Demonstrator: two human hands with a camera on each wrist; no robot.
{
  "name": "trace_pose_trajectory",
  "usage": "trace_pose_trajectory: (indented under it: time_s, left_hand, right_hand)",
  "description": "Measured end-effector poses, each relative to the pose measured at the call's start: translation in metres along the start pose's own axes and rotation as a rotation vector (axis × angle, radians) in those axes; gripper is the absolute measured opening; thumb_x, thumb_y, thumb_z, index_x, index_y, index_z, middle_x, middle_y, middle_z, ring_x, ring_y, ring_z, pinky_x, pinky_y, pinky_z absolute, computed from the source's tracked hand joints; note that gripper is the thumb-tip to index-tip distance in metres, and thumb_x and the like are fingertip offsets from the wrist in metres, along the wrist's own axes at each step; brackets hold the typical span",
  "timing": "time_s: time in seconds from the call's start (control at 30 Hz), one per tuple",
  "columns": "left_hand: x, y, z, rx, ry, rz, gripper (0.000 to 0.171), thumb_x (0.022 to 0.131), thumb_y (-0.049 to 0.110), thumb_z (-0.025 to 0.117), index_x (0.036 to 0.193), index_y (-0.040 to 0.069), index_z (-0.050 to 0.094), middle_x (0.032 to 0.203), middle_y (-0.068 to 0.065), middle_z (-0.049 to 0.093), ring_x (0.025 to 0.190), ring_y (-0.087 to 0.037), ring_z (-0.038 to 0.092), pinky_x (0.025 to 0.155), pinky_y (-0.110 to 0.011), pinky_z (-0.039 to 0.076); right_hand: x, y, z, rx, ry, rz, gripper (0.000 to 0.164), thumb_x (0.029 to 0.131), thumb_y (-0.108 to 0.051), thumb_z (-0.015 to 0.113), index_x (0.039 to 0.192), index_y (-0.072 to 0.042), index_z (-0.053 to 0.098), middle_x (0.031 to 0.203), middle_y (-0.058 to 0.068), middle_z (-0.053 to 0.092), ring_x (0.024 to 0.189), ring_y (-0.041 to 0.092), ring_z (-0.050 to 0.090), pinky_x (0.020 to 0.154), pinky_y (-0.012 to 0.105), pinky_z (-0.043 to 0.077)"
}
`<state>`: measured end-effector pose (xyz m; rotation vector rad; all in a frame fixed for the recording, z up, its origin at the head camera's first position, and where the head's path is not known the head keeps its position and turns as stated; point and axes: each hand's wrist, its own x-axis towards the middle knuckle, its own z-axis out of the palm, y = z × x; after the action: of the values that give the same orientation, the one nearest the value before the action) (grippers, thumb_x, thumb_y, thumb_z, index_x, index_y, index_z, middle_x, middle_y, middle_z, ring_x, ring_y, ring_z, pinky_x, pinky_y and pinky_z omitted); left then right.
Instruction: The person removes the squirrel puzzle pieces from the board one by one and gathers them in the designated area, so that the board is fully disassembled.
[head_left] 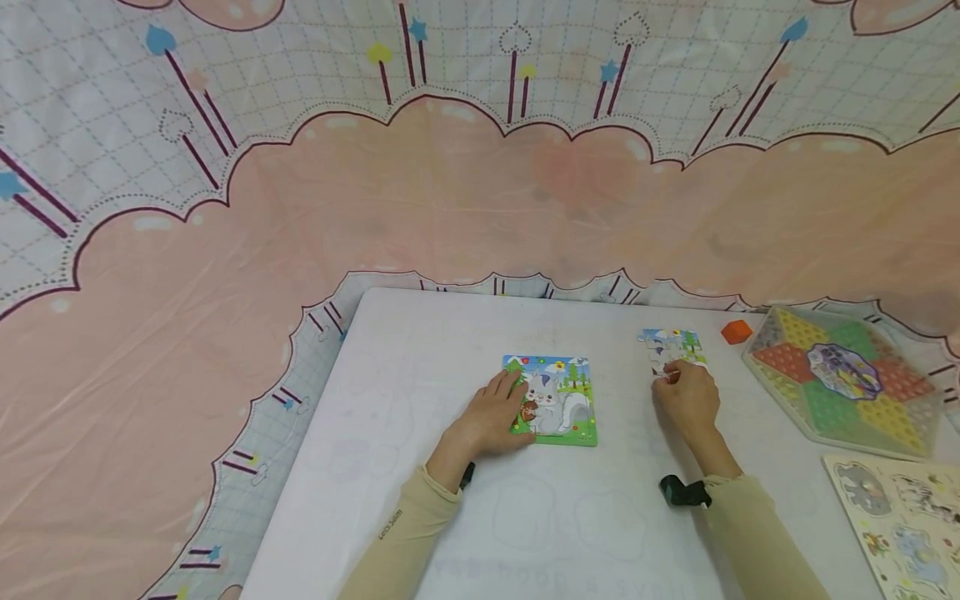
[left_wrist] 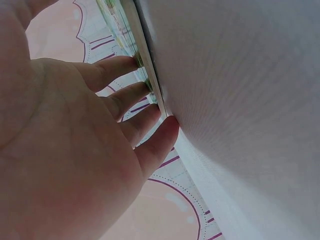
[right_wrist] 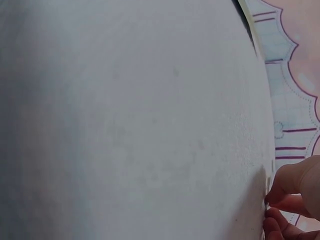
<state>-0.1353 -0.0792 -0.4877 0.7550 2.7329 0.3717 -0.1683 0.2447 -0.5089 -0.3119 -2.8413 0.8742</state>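
A square squirrel jigsaw puzzle (head_left: pixel 557 408) lies on the white table, bright green along its lower edge. My left hand (head_left: pixel 491 417) rests on its left side with the fingers spread. In the left wrist view the fingertips (left_wrist: pixel 131 62) touch the puzzle's edge. Farther right, a group of joined jigsaw pieces (head_left: pixel 662 340) shows sky, trees and part of a picture. At its lower edge my right hand (head_left: pixel 690 402) pinches a small puzzle piece between thumb and fingers. In the right wrist view the right hand (right_wrist: pixel 295 195) is low over the table, the piece mostly hidden.
An orange block (head_left: pixel 737 332) sits beside a clear octagonal case (head_left: pixel 795 408) of coloured pieces at the right. A wooden animal board (head_left: pixel 847 500) lies at the lower right. The white table (head_left: pixel 420 333) ends at a patterned pink cloth (head_left: pixel 450 200).
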Motion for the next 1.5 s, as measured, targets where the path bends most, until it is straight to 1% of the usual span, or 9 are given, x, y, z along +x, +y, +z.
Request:
trace_pose_trajectory:
  time_s: [0.4,0.6,0.73,0.87,1.07,1.17,1.23,1.37,1.5]
  left_hand:
    - [0.001,0.001,0.000,-0.007,-0.018,-0.011,0.081,0.092,0.046,0.064,0.153,0.003,0.031,0.161,-0.015,0.019,0.149,-0.033,0.014,0.115,-0.047,0.027]
    - [0.001,0.000,0.000,-0.004,-0.009,-0.012,0.081,0.092,0.045,0.065,0.152,0.002,0.033,0.160,-0.016,0.021,0.148,-0.034,0.016,0.114,-0.048,0.028]
    - [0.001,0.001,0.000,-0.002,-0.014,-0.016,0.081,0.092,0.046,0.064,0.152,0.003,0.033,0.161,-0.015,0.020,0.149,-0.033,0.015,0.114,-0.047,0.028]
    - [0.001,0.001,-0.001,-0.004,-0.013,-0.011,0.081,0.092,0.046,0.065,0.152,0.003,0.033,0.161,-0.016,0.021,0.148,-0.034,0.016,0.114,-0.048,0.028]
    - [0.002,0.001,0.000,0.000,-0.013,-0.013,0.081,0.091,0.046,0.065,0.152,0.003,0.033,0.161,-0.016,0.020,0.148,-0.033,0.015,0.114,-0.048,0.028]
    - [0.002,0.000,0.001,0.005,-0.009,-0.008,0.081,0.091,0.046,0.065,0.152,0.003,0.034,0.160,-0.016,0.021,0.148,-0.034,0.016,0.113,-0.048,0.029]
    - [0.002,0.000,0.001,0.012,-0.010,-0.007,0.081,0.091,0.046,0.065,0.152,0.003,0.034,0.160,-0.016,0.022,0.148,-0.034,0.017,0.113,-0.048,0.029]
    - [0.001,0.001,0.000,0.020,-0.018,-0.013,0.081,0.092,0.048,0.064,0.152,0.003,0.033,0.161,-0.016,0.020,0.148,-0.034,0.016,0.114,-0.048,0.029]
    - [0.001,0.001,-0.001,0.016,-0.018,-0.016,0.082,0.092,0.048,0.064,0.152,0.003,0.033,0.161,-0.016,0.020,0.148,-0.034,0.016,0.114,-0.048,0.028]
  right_hand:
    - [0.000,0.003,-0.001,-0.008,-0.013,-0.008,0.025,0.081,-0.006,0.061,0.101,0.007,0.069,0.081,0.018,0.067,0.073,0.032,0.060,0.054,0.036,0.041]
    - [0.001,0.003,-0.004,-0.020,-0.031,-0.023,0.029,0.080,-0.007,0.059,0.104,0.007,0.070,0.086,0.019,0.068,0.076,0.033,0.062,0.056,0.038,0.043]
    - [-0.002,0.000,-0.008,-0.024,-0.043,-0.025,0.030,0.084,-0.010,0.060,0.108,0.006,0.069,0.090,0.021,0.065,0.078,0.034,0.060,0.058,0.038,0.043]
    - [-0.006,-0.010,-0.009,0.012,-0.052,-0.092,0.029,0.088,-0.012,0.062,0.111,0.006,0.068,0.092,0.021,0.062,0.081,0.033,0.058,0.062,0.037,0.044]
    - [-0.020,-0.044,0.004,0.113,-0.250,-0.306,0.025,0.090,-0.011,0.069,0.110,0.004,0.070,0.091,0.013,0.060,0.082,0.026,0.058,0.068,0.034,0.047]
    - [-0.029,-0.059,0.016,0.124,-0.341,-0.432,0.024,0.087,-0.012,0.074,0.106,0.002,0.072,0.087,0.008,0.059,0.078,0.021,0.058,0.067,0.032,0.047]
    - [-0.036,-0.067,0.022,0.119,-0.397,-0.490,0.026,0.085,-0.015,0.077,0.105,0.001,0.073,0.086,0.005,0.057,0.076,0.018,0.056,0.066,0.030,0.047]
    - [-0.048,-0.078,0.032,0.085,-0.483,-0.537,0.032,0.083,-0.023,0.081,0.106,-0.002,0.074,0.086,0.002,0.053,0.072,0.013,0.048,0.063,0.027,0.041]
    - [-0.055,-0.082,0.037,0.058,-0.503,-0.521,0.035,0.080,-0.025,0.084,0.105,-0.003,0.075,0.087,0.000,0.052,0.070,0.011,0.044,0.061,0.025,0.038]
